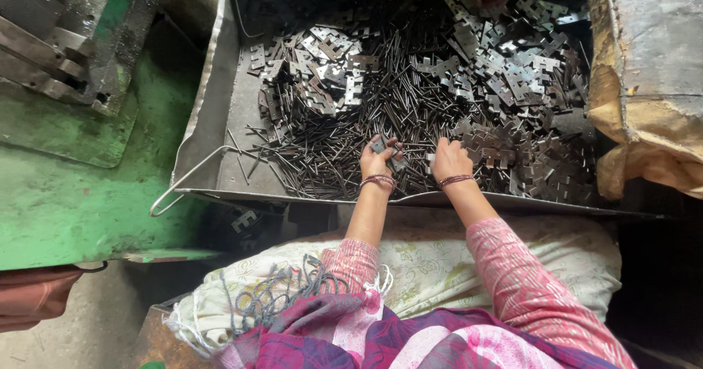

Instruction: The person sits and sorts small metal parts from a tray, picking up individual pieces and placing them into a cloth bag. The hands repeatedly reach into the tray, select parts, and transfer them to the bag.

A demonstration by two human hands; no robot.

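Dull grey sheet-metal tray (pixel 220 113) holds dark matt steel pins (pixel 329 157) and brighter, faintly shiny stamped metal plates (pixel 512 69). Left, chipped green-painted machine surface (pixel 66 208); right, rough brown sack (pixel 644 120); near, soft patterned cloth (pixel 439 259).

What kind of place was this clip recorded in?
Most likely a small metalworking or hardware assembly workshop. A big metal tray holds heaps of stamped hinge plates and thin steel pins, and a green machine stands beside it.
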